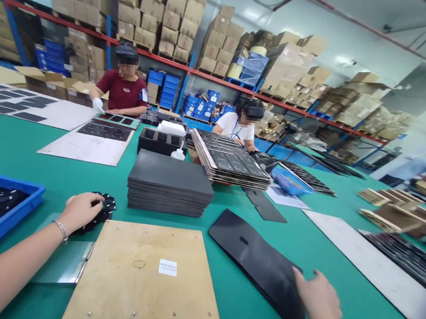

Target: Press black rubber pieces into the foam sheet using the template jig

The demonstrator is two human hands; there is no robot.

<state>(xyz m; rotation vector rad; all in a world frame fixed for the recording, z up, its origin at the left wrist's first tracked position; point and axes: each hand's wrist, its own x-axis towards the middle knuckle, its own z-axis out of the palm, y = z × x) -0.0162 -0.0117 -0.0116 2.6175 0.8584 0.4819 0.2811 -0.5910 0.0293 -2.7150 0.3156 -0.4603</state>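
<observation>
My left hand (81, 211) is closed over a small heap of black pieces (107, 207) at the left, its fingers curled onto them; how many it grips is hidden. Just right of it lies a wooden board (143, 279) with printed markings, small metal pins and a white label, hinged to a clear plate (63, 263). My right hand (318, 297), a little blurred, grips the right end of a thin black sheet (256, 258) with the thumb on top. That sheet has a small slot and bends slightly along its length.
A blue tray (38, 194) of small black parts stands at the left. Beyond the board is a stack of dark sheets (170, 185), then tilted stacked panels (232, 159). Two people (127, 87) work across the table. Pale boards (369, 267) lie at the right.
</observation>
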